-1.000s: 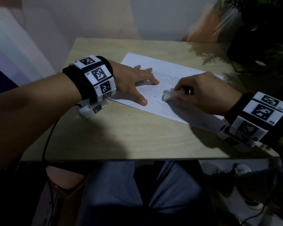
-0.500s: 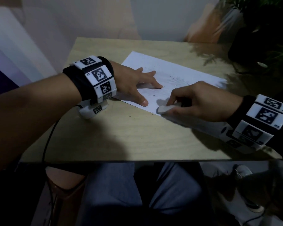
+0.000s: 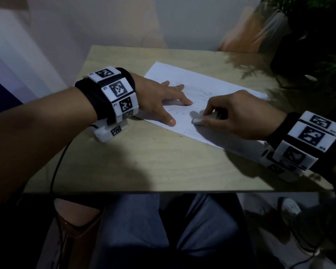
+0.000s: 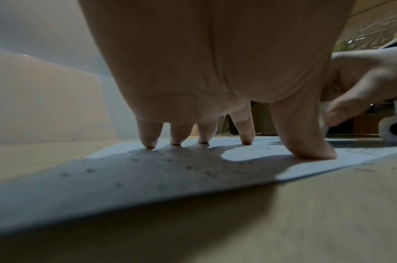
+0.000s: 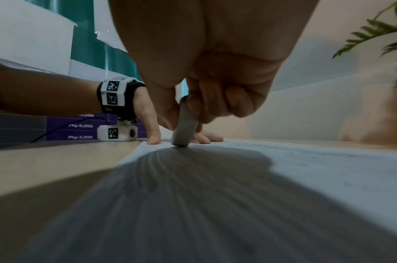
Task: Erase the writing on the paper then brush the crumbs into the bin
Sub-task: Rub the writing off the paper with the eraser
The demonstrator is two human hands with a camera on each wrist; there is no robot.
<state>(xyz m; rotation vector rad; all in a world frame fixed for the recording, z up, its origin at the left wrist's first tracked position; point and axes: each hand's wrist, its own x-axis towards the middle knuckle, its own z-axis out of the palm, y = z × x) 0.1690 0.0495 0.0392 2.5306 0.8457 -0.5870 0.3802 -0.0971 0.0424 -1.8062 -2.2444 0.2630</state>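
Office-like corner: wooden desk [image 3: 144,162], peso price poster [image 5: 80,126], potted plant [image 3: 308,26].

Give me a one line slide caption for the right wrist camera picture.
Right hand presses a grey eraser onto the paper while the left hand holds the sheet down.

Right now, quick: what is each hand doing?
Left hand: open, fingertips pressing the paper flat.
Right hand: closed around an eraser, its end on the paper.

paper [image 3: 211,88] white — grey-specked | eraser [image 5: 184,128] grey | table [image 3: 144,162] pale wood
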